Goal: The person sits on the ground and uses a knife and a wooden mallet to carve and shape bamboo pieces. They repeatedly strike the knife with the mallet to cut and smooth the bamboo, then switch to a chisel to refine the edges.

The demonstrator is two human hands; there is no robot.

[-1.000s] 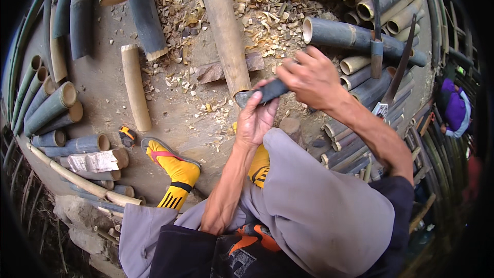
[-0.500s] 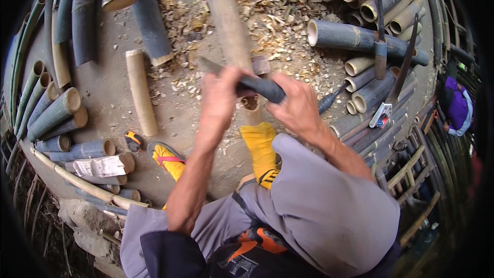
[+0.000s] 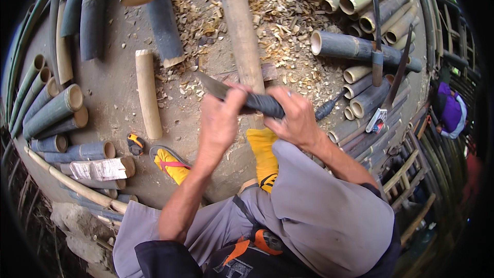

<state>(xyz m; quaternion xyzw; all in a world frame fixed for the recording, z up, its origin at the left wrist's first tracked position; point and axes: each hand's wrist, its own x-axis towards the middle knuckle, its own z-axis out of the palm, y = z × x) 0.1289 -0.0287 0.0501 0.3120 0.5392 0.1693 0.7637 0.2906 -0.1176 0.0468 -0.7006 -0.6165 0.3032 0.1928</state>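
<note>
A knife [image 3: 213, 85] with a broad grey blade and a dark wrapped handle lies crosswise between my hands, its tip to the far left. My left hand [image 3: 217, 116] is closed round it where the blade meets the handle. My right hand [image 3: 293, 116] grips the handle's right end. Under the knife a pale bamboo pole [image 3: 241, 25] runs away from me on the ground. Its near end is mostly hidden by my hands, close to my yellow-socked foot [image 3: 262, 152].
Bamboo pieces lie stacked at left [image 3: 56, 110] and right [image 3: 345, 46]. Long blades [image 3: 376, 25] stand among the right-hand stack. A short bamboo length [image 3: 148, 95], a tape measure [image 3: 136, 144] and wood chips [image 3: 288, 25] lie on the ground. A person in purple [image 3: 450, 110] is far right.
The view has shifted slightly, and the scene shows lower in it. The knife and both hands sit a little lower against the pole. Both hands keep their grip.
</note>
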